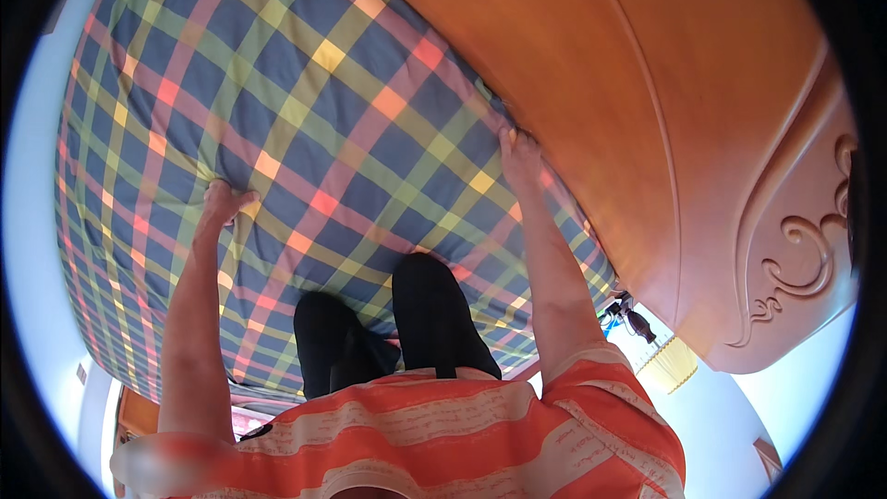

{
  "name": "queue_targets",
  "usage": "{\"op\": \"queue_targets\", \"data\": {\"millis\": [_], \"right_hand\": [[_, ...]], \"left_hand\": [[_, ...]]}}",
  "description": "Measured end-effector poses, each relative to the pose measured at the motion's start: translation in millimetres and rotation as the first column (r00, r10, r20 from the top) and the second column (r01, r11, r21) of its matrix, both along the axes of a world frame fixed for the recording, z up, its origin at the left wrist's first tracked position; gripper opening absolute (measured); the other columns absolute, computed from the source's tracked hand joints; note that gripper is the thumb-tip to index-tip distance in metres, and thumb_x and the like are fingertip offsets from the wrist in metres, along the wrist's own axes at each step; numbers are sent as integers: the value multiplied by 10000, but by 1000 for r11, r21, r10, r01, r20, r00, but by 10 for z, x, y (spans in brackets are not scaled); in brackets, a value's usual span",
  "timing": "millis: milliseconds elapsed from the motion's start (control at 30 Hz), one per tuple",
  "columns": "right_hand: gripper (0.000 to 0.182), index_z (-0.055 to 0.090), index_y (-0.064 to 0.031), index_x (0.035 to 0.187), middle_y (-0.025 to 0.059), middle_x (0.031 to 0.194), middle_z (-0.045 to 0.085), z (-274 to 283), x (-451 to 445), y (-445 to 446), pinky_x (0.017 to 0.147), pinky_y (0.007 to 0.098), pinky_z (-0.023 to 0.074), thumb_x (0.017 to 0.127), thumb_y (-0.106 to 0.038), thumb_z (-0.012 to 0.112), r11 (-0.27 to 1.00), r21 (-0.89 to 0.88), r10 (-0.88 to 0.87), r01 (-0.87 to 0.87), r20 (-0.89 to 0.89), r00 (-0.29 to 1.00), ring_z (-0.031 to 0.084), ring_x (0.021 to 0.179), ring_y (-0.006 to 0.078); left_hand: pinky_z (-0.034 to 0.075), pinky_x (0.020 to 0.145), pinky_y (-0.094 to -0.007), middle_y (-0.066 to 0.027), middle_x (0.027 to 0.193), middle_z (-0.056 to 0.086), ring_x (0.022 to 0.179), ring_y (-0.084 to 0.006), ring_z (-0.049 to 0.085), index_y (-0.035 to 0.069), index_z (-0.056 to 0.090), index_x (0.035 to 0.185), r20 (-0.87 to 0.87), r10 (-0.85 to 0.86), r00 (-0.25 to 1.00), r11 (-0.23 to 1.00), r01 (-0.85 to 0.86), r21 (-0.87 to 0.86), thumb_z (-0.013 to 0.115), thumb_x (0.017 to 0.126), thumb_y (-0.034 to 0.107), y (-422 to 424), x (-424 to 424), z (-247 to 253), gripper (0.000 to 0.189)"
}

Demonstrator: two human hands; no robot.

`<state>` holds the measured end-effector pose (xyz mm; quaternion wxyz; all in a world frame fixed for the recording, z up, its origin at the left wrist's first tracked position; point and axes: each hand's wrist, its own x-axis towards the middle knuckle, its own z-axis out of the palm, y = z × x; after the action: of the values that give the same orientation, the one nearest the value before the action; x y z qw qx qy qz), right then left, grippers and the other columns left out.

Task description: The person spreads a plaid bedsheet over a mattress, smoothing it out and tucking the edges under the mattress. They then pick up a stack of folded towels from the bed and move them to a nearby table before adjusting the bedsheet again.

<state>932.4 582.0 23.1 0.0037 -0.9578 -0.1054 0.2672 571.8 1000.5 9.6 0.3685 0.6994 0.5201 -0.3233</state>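
A plaid bed sheet (pixel 360 118) in dark blue, yellow, green and pink covers the mattress, with small wrinkles across it. On the left part of the bed, my left hand (pixel 227 202) presses on the cloth, its thumb spread from the curled fingers; whether it pinches the fabric cannot be told. My right hand (pixel 521 152) lies at the mattress edge beside the wooden headboard (pixel 589 83), its fingertips partly hidden where sheet and headboard meet. My knees, in black trousers (pixel 440 319), rest on the bed between my arms.
The headboard, with carved scrollwork, curves along the whole right side of the bed. A lamp with a yellowish pleated shade (pixel 669 364) stands beyond the bed's lower right corner, near dark and blue items. A wooden piece of furniture (pixel 138 416) shows at the lower left.
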Motion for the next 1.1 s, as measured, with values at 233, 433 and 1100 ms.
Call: {"op": "queue_targets", "data": {"millis": [233, 433, 1100], "right_hand": [[623, 358, 38, 1296, 266, 1327, 339, 103, -365, -79, 1033, 466, 259, 878, -412, 470, 975, 222, -33, -31, 279, 960, 304, 1244, 407], [669, 274, 28, 1353, 268, 1389, 245, 225, -763, -673, 1066, 446, 218, 876, -393, 484, 981, 175, -130, 85, 264, 956, 236, 1282, 428], [725, 267, 33, 1355, 226, 1405, 258, 231, 64, -677, 1072, 348, 198, 873, -494, 393, 977, 205, 11, 52, -292, 956, 230, 1316, 311]], "left_hand": [[498, 418, -326, -171, 805, 587, 550, -230, 593, -82, 500, 892, 24, -2, 1000, 1000, 2, -6, 814, 586, 446, 14, -35, -18, 686], [494, 422, -337, -167, 826, 597, 589, -220, 601, -69, 534, 910, 45, 16, 999, 1000, -16, -8, 811, 602, 416, 45, -164, -193, 637], [446, 655, -440, -151, 763, 605, 743, -325, 591, 32, 579, 706, 85, -330, 940, 919, 299, 256, 729, 557, 594, -27, -190, -203, 601]]}}
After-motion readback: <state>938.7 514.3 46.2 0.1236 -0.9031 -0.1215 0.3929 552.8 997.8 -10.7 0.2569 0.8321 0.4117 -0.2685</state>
